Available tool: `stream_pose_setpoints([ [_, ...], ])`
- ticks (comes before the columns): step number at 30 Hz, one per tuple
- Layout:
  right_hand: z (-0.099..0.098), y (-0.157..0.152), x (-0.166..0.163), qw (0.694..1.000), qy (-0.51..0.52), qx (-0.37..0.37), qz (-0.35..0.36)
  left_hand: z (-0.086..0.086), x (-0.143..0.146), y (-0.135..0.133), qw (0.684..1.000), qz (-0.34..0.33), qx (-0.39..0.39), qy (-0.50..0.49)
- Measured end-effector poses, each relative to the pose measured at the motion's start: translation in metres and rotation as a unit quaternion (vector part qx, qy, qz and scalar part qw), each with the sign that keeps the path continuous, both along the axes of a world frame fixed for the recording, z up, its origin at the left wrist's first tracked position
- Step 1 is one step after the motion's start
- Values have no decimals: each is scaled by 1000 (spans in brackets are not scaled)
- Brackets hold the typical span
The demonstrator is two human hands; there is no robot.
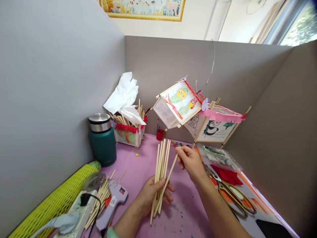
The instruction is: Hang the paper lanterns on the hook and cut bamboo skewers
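Several thin wooden sticks [161, 162] stand fanned out in my left hand [147, 193], which grips them near their lower part with the thumb across the front. One stick leans out to the right of the bundle, and my right hand [190, 161] pinches its upper end between thumb and fingers. The lower end of that stick still lies among the others in my left hand. Both hands are above a pink tabletop [183, 205]. A lilac glue gun [115, 198] lies left of my left hand, on more loose wooden sticks [99, 200].
Gold-handled scissors [232, 196] and red cloth [228, 174] lie at the right. Behind are two paper lanterns [179, 102], a stick-filled paper box [127, 135] and a small red cup [160, 134]. A green flask [102, 145] and a power strip [76, 211] stand left. Grey partitions [168, 59] enclose the table.
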State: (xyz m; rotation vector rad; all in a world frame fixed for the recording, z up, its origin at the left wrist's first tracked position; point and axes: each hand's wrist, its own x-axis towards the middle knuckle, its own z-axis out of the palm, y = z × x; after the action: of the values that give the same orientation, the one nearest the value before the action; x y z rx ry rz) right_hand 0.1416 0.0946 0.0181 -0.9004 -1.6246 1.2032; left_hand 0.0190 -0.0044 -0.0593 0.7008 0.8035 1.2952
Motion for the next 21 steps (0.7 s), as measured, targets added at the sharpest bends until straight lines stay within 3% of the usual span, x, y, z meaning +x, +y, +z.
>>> stream_pose_setpoints([
  [6, -16, 17, -1, 999, -42, -4, 32, -8, 0, 2, 1000, -16, -14, 4],
  [12, -9, 14, 4, 996, -47, -29, 75, -10, -1, 3, 1000, -3, -29, 11],
  [16, -4, 12, 6, 996, -42, -48, 68, -11, -1, 4, 999, 24, -27, 24],
  [21, -6, 14, 6, 990, 16, -97, 105, -10, -3, 3, 998, 34, -47, 15],
])
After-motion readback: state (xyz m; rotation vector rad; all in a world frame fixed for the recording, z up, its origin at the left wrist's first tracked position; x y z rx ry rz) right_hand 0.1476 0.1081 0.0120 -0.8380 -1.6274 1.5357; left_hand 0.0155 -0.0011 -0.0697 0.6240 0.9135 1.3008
